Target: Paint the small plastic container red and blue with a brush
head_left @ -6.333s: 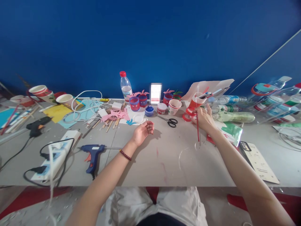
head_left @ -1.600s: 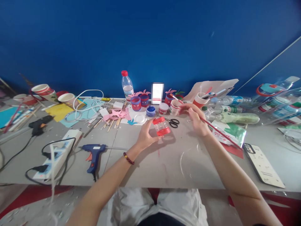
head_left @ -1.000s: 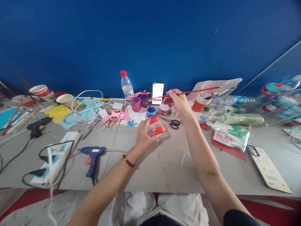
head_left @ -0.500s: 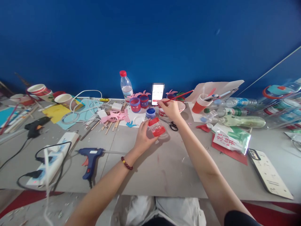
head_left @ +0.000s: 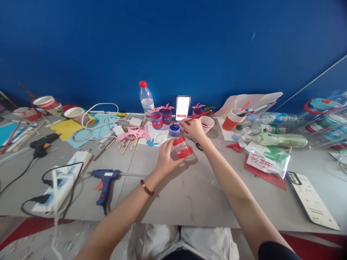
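Note:
My left hand (head_left: 166, 157) is wrapped round a clear plastic cup (head_left: 182, 147) with a red band at each end, tilted above the table. In my right hand (head_left: 194, 128) is a red paintbrush (head_left: 201, 115), its handle pointing up and right. Its tip reaches the open jar of blue paint (head_left: 174, 132); I cannot tell how deep it is. Just right of this hand stands a paper bowl (head_left: 208, 122). Scissors (head_left: 199, 145) lie partly hidden under my right wrist. Behind the jar are two red-and-blue painted cups (head_left: 156, 121) with pink paper leaves.
A blue hot glue gun (head_left: 106, 184) and a power strip (head_left: 65, 182) lie at left. Pink paper cutouts (head_left: 133, 133) and sticks are beyond them. A bottle (head_left: 146, 99) and a lit phone (head_left: 182, 110) stand behind. Plastic bottles and another phone (head_left: 311, 200) are at right.
My right hand has moved slightly left and down, bringing the brush tip to the blue paint jar. My left hand still holds the plastic cup in nearly the same place.

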Available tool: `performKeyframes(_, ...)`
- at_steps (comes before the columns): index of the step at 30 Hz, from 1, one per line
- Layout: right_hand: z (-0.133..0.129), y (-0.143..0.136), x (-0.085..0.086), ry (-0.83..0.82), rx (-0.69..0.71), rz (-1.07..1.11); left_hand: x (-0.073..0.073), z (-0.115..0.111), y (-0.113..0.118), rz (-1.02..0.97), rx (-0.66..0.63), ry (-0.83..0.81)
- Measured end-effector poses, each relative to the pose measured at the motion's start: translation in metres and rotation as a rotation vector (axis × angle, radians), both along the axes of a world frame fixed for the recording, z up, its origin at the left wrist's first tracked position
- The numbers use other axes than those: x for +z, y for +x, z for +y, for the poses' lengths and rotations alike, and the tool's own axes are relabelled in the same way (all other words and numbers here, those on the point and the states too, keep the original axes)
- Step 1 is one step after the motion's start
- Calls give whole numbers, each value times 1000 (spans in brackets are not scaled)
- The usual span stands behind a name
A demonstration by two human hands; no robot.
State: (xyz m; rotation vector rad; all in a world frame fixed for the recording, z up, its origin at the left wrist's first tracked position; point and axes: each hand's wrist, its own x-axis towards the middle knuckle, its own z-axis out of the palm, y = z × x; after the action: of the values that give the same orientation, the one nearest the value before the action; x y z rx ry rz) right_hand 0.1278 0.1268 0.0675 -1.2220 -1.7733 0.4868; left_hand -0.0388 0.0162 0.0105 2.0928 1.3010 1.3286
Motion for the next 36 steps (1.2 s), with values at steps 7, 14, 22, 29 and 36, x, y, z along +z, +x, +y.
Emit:
performKeyframes(7, -5, 1, 10, 58, -22, -123, -1, 0, 0, 32, 7, 16)
performKeyframes(14, -3, -1, 8, 43, -40, -20, -2, 1, -1, 37, 5, 21)
performKeyframes(22, -4, -1, 10, 60, -17, -122, -1, 1, -1, 38, 7, 20)
performKeyframes(29, -3, -3, 8, 64, -41, -28, -1, 1, -1, 33, -6, 32)
performKeyframes(36, -2, -3, 4, 83, -20, -165, -1, 1, -1, 50, 9, 71)
